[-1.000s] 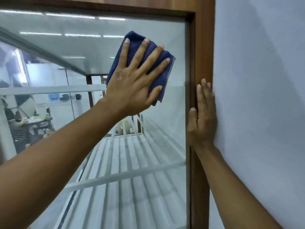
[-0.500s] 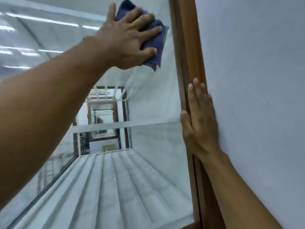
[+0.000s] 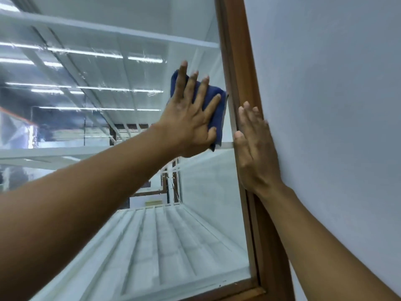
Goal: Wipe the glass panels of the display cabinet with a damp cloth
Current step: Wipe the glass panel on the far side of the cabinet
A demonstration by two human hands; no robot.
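Cloth (image 3: pixel 217 114): dark blue, soft nap, folded into a thick rectangular pad. It is held flat on the glass (image 3: pixel 208 192) at frame centre, just left of the wood frame (image 3: pixel 236 61). Whether the pad edge touches the frame cannot be told.

Left hand (image 3: pixel 191 122): laid palm-down on the pad, fingers straight and spread, thumb over the pad's lower right edge. The cloth is pressed, not pinched. Its corners are seen past the fingertips and below the thumb.

Right hand (image 3: pixel 253 153): flat, fingers straight and pressed together, pointed up along the frame at centre right. Its outer edge is set against the wall (image 3: pixel 325 105). Nothing is held.

Frame: brown wood, smooth, slight sheen, stepped profile. The upright is joined to a bottom rail at the lower right.

Wall: grey-white, matte, fine grain.

Glass: smooth and reflective. Light strips (image 3: pixel 86 53) are mirrored in long bars at the upper left. Streaky smears (image 3: pixel 152 93) are seen left of the cloth.

Behind the glass, a white slatted shelf (image 3: pixel 162 235) with long parallel ribs is seen at lower centre.
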